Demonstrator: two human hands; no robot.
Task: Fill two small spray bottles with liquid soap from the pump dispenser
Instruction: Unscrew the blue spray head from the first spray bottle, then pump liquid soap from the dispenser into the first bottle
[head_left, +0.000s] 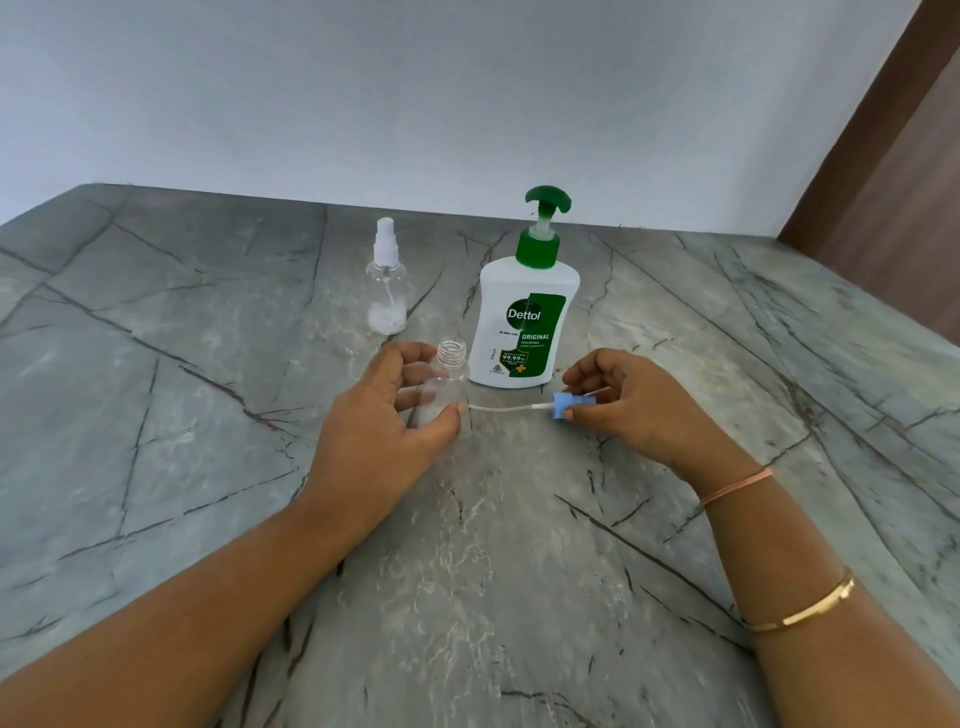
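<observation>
A white Dettol pump dispenser (524, 317) with a green pump head stands upright at the table's middle. Left of it stands a clear spray bottle (387, 283) with a white spray cap on and a little whitish liquid at its bottom. My left hand (379, 415) grips a second clear bottle (448, 379), uncapped, upright, with some whitish liquid low inside. My right hand (634, 405) pinches the blue spray cap (563, 406), held sideways just to the bottle's right. Its white dip tube (501, 410) points left toward the bottle.
The table (208, 467) is grey marble with dark veins. A pale wall (363, 93) runs along its far edge. A brown wooden panel (904, 171) stands at the far right. Bangles circle my right wrist and forearm.
</observation>
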